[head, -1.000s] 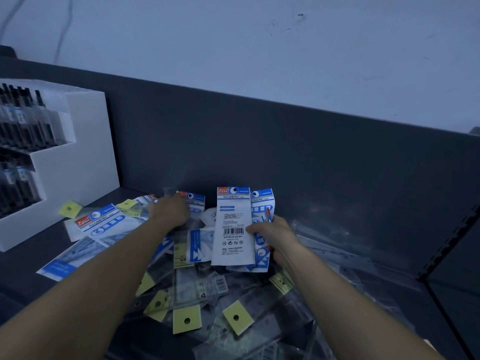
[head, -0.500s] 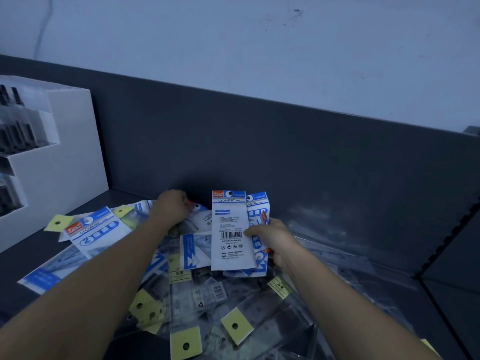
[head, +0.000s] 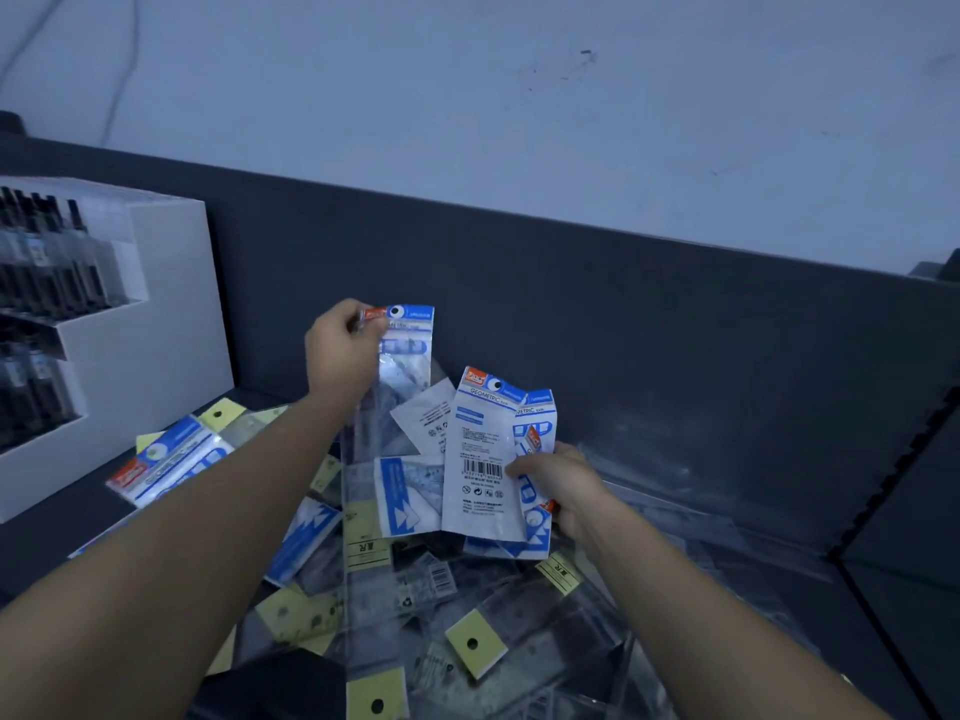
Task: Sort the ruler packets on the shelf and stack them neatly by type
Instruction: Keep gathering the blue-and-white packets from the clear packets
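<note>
Up above the heap, pinched a blue-headed ruler packet (head: 406,350) by the top left corner of its header with the left hand (head: 340,350), fingers curled, clear sleeve hanging down toward the pile. Gripped a small fan of packets (head: 480,459) in the right hand (head: 558,483), thumb across the front and fingers behind. Showed the white barcode back of the front one, with blue-printed ones just behind it. Held the two lots apart, the single packet higher and to the left of the fan.

Found below them a loose heap (head: 415,589) of mixed packets on the dark shelf (head: 47,537): blue-and-white triangle prints near the middle, clear sleeves with yellow tags (head: 475,644) nearer the camera, overlapping at all angles. Noted another blue packet (head: 171,462) lying flat at the left edge of the heap, beside a yellow tag. Noted a white stepped display box (head: 156,314) further left on the shelf, by the grey back panel (head: 623,330), with rows of dark pens (head: 47,252) upright inside. Saw a pale wall (head: 519,96) above the panel.
</note>
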`<state>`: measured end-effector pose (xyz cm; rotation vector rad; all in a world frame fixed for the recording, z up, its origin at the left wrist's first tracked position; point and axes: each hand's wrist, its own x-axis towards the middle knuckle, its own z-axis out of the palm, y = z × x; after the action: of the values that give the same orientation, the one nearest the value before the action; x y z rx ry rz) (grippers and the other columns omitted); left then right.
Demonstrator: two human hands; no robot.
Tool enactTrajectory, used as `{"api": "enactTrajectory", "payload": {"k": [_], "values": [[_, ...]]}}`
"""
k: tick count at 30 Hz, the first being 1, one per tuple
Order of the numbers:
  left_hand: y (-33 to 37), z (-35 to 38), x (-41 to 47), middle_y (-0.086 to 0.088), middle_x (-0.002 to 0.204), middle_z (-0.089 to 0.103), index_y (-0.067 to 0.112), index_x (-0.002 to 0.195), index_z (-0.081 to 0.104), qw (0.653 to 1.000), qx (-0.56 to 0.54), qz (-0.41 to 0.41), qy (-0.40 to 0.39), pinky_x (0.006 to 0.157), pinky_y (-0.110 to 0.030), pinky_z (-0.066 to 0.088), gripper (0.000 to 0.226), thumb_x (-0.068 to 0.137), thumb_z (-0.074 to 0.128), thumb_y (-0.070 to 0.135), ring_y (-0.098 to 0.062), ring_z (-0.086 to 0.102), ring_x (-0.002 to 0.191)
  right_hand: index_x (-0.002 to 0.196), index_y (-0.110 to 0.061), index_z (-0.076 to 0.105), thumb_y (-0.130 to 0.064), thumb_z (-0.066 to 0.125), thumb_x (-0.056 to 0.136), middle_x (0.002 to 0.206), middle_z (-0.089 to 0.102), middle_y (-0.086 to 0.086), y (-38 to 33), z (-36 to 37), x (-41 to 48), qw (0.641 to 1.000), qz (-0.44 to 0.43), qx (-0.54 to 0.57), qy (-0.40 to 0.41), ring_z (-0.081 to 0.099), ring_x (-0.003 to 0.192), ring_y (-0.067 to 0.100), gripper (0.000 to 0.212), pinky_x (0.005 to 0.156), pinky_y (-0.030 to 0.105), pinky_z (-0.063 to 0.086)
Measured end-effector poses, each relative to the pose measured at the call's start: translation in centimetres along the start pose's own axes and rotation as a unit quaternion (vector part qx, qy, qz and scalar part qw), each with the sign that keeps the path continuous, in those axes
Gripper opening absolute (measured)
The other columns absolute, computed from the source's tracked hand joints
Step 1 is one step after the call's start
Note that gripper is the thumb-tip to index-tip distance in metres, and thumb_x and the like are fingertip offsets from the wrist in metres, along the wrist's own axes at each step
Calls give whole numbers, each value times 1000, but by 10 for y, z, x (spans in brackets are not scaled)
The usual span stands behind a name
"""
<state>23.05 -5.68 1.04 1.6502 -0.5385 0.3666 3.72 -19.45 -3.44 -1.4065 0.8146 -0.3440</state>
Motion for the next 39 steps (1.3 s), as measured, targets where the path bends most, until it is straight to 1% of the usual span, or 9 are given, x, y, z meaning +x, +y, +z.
{"api": "enactTrajectory", "payload": {"k": [3,10,14,21,25,28,30,33,39], "values": [[17,0,6,6,72,59,14,78,58,999,-37,-1,24,62,-22,42,12,90,61,16,-6,50,64,87,-7,64,13,60,82,89,72,14,1,-3,-2,1000,-4,-3,4,70,78,32,20,66,39,58],[39,-3,12,1,78,66,26,69,53,992,-112,-38,41,76,-41,54,23,92,58,25,-16,63,75,90,-7,62,11,58,83,90,72,15,0,-11,-7,1000,-13,11,21,70,80,33,20,70,42,59],[49,-2,9,3,77,65,21,74,55,983,-173,-61,28,72,-36,54,21,94,58,20,-13,64,73,92,-9,61,9,58,84,94,72,15,-3,-13,-11,999,-25,27,29,70,82,32,19,76,45,59],[33,-7,1,-3,58,49,17,60,47,985,-96,-144,6,53,-28,37,36,84,72,25,-18,44,55,96,-10,60,8,57,84,96,72,12,-5,-15,-16,996,-52,46,64,70,86,33,22,82,50,57],[11,-14,-12,-5,55,47,15,53,47,980,-24,-183,-75,54,-28,32,42,82,75,29,-19,39,54,92,-19,58,5,58,84,98,71,5,-5,-13,-18,990,-104,39,86,69,91,29,26,85,49,56],[-4,-20,-16,-5,55,53,8,57,57,977,-2,-199,-74,62,-31,37,38,87,69,28,-19,46,60,90,-23,56,6,58,83,99,70,3,-5,-8,-21,983,-145,43,101,69,92,27,29,85,48,56],[-5,-24,-18,-8,59,57,4,64,63,980,11,-187,-64,62,-32,39,36,88,66,30,-20,49,61,96,-22,56,6,57,84,101,70,1,-5,-5,-23,978,-167,57,113,68,91,23,31,81,43,57],[5,-28,-19,-7,55,42,11,58,51,989,13,-144,-37,57,-29,32,39,89,63,31,-19,38,57,98,-26,55,6,55,85,96,68,-7,-5,-3,-27,970,-196,80,122,67,86,14,34,67,31,55],[42,-32,-20,2,60,48,7,68,56,998,-6,-47,52,55,-26,32,34,96,54,27,-12,38,57,91,-39,55,-1,54,85,100,69,-10,-8,5,-33,958,-237,79,141,69,92,16,39,75,41,60]]}}
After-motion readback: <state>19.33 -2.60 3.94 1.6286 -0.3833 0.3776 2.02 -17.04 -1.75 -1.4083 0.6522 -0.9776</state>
